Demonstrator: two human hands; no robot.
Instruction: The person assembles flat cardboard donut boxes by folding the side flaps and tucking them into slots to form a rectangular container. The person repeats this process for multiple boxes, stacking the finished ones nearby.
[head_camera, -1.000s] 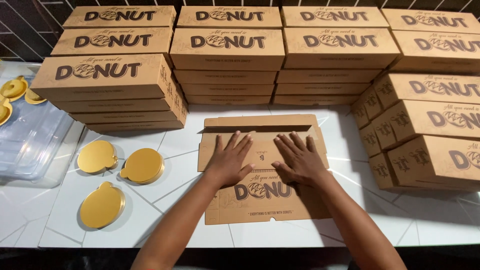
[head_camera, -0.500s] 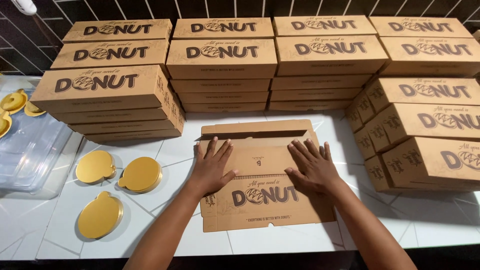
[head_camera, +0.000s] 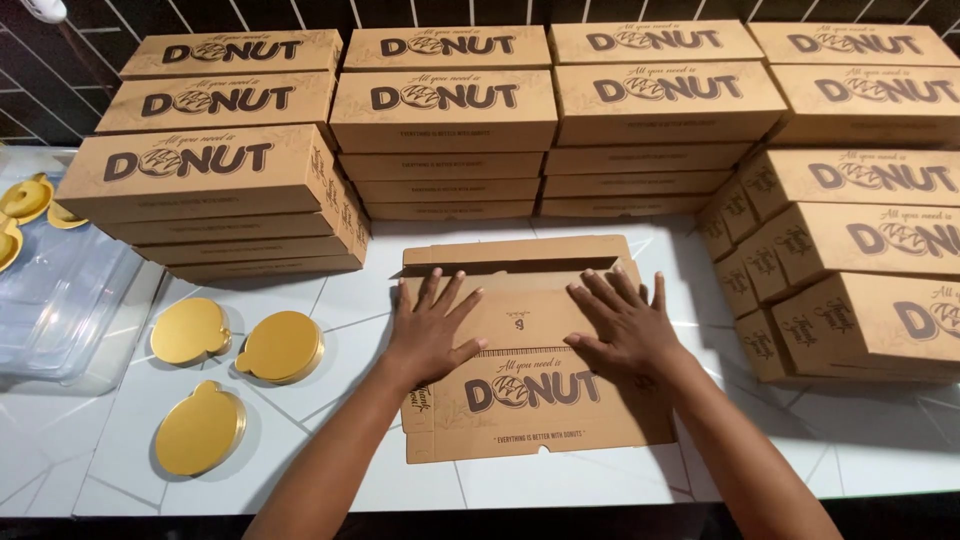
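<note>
White tiled tabletop (head_camera: 560, 490), ringed by stacked brown boxes (head_camera: 440, 110): a flat unfolded box (head_camera: 530, 385) lies long axis left-to-right, directly under both grips, left hand (head_camera: 432, 330) and right hand (head_camera: 622, 325) spread flat on it, pinching nothing, equally near.

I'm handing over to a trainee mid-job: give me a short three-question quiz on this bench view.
1. True or false: both hands lie flat on the unfolded cardboard box.
2. How many gold cake boards lie loose on the white table?
3. The clear plastic tray sits: A) left edge B) right edge C) on the stacked boxes.

Key: 1 true, left hand and right hand. 2 three. 3 A.
</note>
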